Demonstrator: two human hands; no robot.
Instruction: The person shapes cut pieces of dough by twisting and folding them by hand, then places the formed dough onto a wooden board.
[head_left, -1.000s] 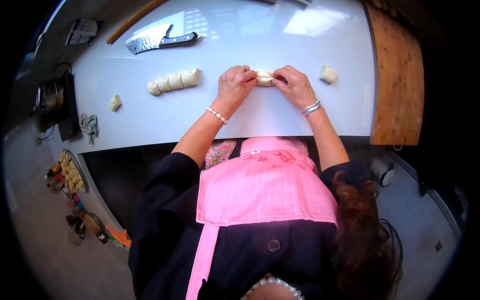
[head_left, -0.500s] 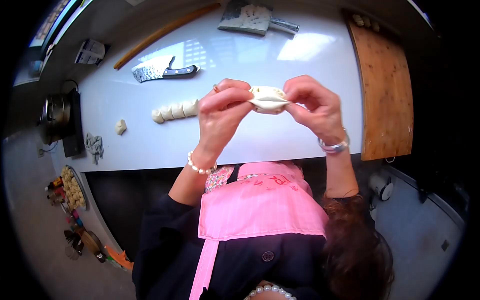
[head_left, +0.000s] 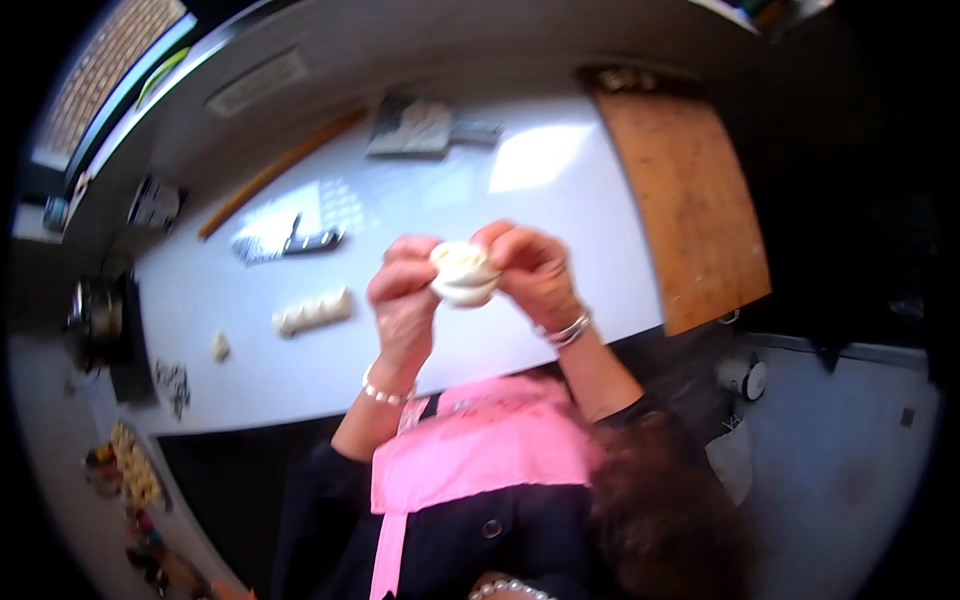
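Note:
A pale piece of dough, folded and rounded, is held in the air above the white counter. My left hand pinches its left edge. Its right edge is between the fingers of my right hand. Left of my left hand, a row of dough pieces lies on the counter, with a single small dough piece farther left. The picture is slightly blurred.
A cleaver and a long wooden rod lie behind the dough row. A flat metal tool is at the back. At the right is a wooden board; at the left, a metal pot.
The camera view has shifted and tilted. The dough between my hands looks shorter and rounder, and my hands are closer together.

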